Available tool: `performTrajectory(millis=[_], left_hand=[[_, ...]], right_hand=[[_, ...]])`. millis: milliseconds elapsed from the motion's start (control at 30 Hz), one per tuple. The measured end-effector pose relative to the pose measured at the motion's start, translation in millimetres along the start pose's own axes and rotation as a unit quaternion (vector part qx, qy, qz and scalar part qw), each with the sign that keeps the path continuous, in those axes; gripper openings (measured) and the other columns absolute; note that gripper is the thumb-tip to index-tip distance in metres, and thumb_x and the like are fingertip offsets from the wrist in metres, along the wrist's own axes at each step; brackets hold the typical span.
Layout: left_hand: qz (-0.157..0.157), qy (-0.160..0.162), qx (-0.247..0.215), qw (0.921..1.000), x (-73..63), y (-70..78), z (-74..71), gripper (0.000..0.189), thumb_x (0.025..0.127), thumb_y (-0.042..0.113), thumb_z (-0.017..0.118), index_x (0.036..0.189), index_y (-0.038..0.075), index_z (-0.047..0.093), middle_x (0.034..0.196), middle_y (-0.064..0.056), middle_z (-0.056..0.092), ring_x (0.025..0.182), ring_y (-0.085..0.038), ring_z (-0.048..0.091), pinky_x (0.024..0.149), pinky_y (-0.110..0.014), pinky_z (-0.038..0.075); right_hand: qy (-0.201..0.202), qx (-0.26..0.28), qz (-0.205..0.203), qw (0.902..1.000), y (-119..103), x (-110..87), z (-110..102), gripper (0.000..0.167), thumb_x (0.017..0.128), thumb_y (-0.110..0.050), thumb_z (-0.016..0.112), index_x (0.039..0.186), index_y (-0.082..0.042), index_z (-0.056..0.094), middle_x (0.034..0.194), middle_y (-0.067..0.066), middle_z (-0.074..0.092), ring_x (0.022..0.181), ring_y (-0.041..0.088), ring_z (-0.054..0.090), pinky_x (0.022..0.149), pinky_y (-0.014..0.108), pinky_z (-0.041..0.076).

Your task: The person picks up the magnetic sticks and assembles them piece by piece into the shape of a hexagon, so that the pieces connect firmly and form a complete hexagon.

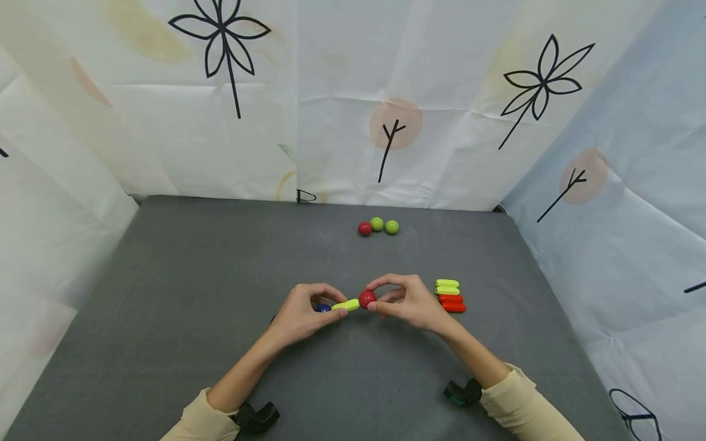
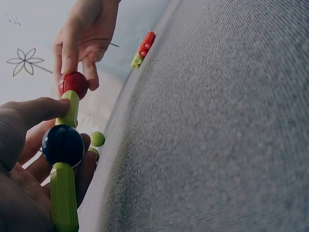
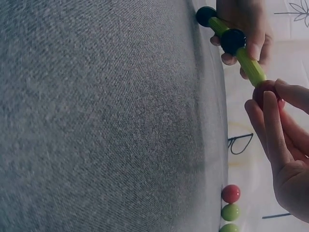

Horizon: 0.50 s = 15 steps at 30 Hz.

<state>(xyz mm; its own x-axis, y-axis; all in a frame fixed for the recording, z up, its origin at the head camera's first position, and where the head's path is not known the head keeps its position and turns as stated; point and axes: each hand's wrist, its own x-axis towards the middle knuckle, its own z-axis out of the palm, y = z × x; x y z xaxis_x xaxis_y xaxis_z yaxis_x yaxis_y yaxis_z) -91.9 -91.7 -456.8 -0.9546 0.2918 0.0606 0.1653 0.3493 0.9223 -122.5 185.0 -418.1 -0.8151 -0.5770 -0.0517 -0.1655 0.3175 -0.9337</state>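
A chain of toy pieces hangs between the two hands above the table. My left hand [image 1: 309, 312] grips a yellow-green ridged rod [image 1: 345, 305] with thumb and fingers, close to a dark blue ball [image 1: 322, 307]. Beyond that ball, a second green rod [image 2: 63, 198] leads to another dark blue ball [image 3: 206, 16] at the chain's far end. With thumb and fingertips, my right hand [image 1: 410, 303] pinches a red ball [image 1: 367, 299], which sits against the free end of the gripped rod.
Right of the hands lie yellow-green rods [image 1: 447, 286] and red rods [image 1: 451, 304] in a row. Farther back on the grey table [image 1: 220, 257] are a loose red ball [image 1: 364, 228] and two green balls [image 1: 391, 227]. Printed cloth walls [image 1: 342, 122] enclose the table.
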Motion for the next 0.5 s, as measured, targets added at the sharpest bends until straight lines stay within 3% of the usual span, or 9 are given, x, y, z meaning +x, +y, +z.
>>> performTrajectory(millis=[267,500], left_hand=[[0.007,-0.006,0.002,1.0000,-0.5,-0.5,0.0,0.016,0.093,0.023,0.089,0.107,0.019,0.083,0.108,-0.001,0.082,0.094,-0.012,0.075,0.080,-0.025,0.058],[0.023,-0.005,0.020,0.9995,2.6,2.7,3.7,0.021,0.092,0.026,0.089,0.111,0.020,0.083,0.111,0.000,0.083,0.094,-0.013,0.076,0.084,-0.033,0.062]], right_hand=[[0.003,0.008,0.006,0.9999,1.1,0.4,1.8,0.035,0.097,-0.009,0.082,0.129,-0.001,0.072,0.107,0.026,0.082,0.089,0.050,0.078,0.073,0.044,0.065],[-0.002,0.019,0.012,0.9997,2.4,0.7,4.6,0.035,0.096,-0.010,0.082,0.129,-0.001,0.072,0.107,0.026,0.082,0.095,0.050,0.079,0.077,0.045,0.066]])
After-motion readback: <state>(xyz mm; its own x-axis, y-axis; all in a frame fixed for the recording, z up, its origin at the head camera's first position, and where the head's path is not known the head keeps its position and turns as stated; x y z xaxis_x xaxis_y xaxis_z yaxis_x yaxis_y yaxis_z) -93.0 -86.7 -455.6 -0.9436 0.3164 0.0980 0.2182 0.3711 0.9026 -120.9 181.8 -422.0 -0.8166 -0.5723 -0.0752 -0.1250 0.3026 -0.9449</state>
